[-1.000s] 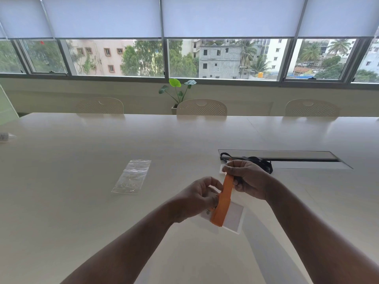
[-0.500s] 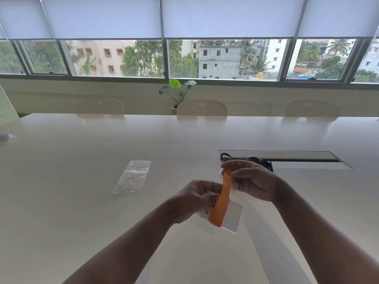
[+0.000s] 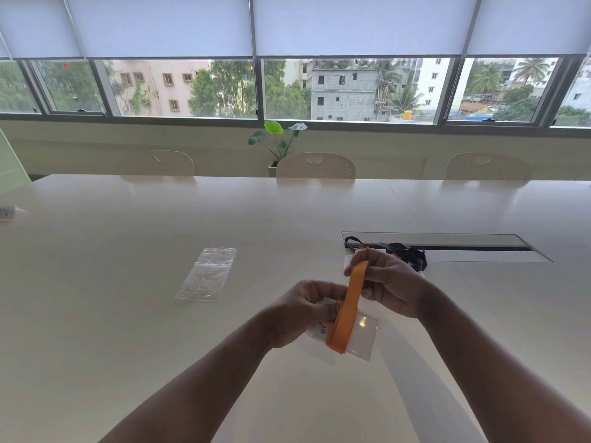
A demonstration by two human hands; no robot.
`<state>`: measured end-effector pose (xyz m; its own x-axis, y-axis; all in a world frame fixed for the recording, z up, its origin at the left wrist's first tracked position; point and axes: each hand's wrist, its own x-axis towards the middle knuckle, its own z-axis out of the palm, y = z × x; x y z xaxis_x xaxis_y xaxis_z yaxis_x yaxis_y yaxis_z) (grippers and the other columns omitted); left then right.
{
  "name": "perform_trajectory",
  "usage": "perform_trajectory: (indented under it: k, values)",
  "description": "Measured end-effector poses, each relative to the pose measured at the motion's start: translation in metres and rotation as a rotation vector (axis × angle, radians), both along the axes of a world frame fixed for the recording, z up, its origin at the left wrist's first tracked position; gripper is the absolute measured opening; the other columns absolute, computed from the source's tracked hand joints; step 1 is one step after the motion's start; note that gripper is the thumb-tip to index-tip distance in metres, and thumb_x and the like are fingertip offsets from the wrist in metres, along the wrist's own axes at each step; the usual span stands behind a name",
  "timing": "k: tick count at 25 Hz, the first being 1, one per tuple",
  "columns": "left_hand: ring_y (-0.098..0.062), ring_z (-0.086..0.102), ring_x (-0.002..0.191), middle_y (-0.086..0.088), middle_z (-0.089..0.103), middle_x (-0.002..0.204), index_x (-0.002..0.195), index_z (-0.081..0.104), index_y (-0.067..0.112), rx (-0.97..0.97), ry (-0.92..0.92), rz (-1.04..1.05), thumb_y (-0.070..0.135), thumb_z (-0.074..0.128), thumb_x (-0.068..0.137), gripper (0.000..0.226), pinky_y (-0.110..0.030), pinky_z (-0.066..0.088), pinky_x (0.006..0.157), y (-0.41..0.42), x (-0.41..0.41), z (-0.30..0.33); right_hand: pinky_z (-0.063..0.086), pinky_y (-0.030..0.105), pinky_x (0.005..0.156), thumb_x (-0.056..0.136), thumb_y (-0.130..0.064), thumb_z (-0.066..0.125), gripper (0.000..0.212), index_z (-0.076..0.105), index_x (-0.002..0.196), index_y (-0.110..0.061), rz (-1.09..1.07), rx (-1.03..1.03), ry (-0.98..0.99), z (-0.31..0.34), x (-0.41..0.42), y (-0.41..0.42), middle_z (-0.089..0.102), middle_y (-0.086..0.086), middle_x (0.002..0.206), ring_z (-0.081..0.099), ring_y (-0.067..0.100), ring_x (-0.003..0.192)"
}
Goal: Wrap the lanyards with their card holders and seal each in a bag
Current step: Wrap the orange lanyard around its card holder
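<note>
My left hand [image 3: 303,310] grips a clear card holder [image 3: 363,338] above the table, with the orange lanyard [image 3: 347,311] wound across its middle. My right hand [image 3: 388,281] pinches the strap's free end, which runs up from the holder and folds over my fingers. A black lanyard [image 3: 407,252] lies on the table just behind my right hand, partly hidden by it. Clear zip bags [image 3: 208,273] lie flat to the left of my hands.
The long white table [image 3: 128,330] has a recessed cable slot [image 3: 447,246] at the right behind the black lanyard. Three chairs [image 3: 315,166] stand along the far edge, with a potted plant [image 3: 276,142] behind. A small white object [image 3: 8,212] sits at the far left.
My right hand has kept the strap's end pulled up while the holder tilted slightly in my left hand; both hands shifted a little. The bags and black lanyard stayed put.
</note>
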<state>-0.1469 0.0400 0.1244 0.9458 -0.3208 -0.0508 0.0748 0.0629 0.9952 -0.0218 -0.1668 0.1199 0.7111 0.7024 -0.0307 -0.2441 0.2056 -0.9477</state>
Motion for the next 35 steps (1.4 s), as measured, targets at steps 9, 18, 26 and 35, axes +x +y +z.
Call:
perform_trajectory:
  k: [9,18,26,35]
  values:
    - [-0.025,0.068,0.095,-0.008,0.074,0.106,0.104,0.08,0.023,-0.031,0.014,0.022,0.016,0.071,0.082,0.025,-0.044,0.057,0.09,-0.002,-0.003,0.002,0.053,0.031,0.06,0.092,-0.012,0.054,0.03,0.067,0.119,-0.009,-0.045,-0.074,0.016,-0.002,-0.001,-0.001,0.069,0.022,0.105,0.067,0.025,0.076]
    - [-0.022,0.071,0.095,-0.004,0.076,0.106,0.109,0.08,0.024,-0.11,0.018,0.003,0.013,0.069,0.086,0.028,-0.039,0.059,0.085,0.002,0.001,-0.003,0.052,0.047,0.089,0.087,0.002,0.064,0.044,0.062,0.13,-0.007,0.132,0.031,0.055,-0.008,-0.006,-0.004,0.066,0.023,0.116,0.066,0.034,0.101]
    - [-0.026,0.069,0.099,-0.008,0.074,0.109,0.119,0.07,0.019,-0.034,0.012,-0.022,0.014,0.072,0.085,0.035,-0.047,0.056,0.092,0.001,0.002,-0.005,0.047,0.025,0.048,0.092,-0.003,0.065,0.014,0.072,0.1,-0.012,-0.199,-0.133,-0.079,-0.006,-0.001,0.011,0.07,0.019,0.089,0.063,0.017,0.06]
    - [-0.016,0.06,0.082,-0.001,0.062,0.091,0.127,0.048,0.021,-0.024,0.012,0.04,0.003,0.069,0.087,0.048,-0.035,0.052,0.075,-0.002,0.002,-0.002,0.039,0.028,0.054,0.082,0.02,0.038,0.042,0.067,0.07,-0.008,-0.269,-0.189,-0.001,-0.006,-0.017,0.015,0.07,0.013,0.084,0.058,0.017,0.06]
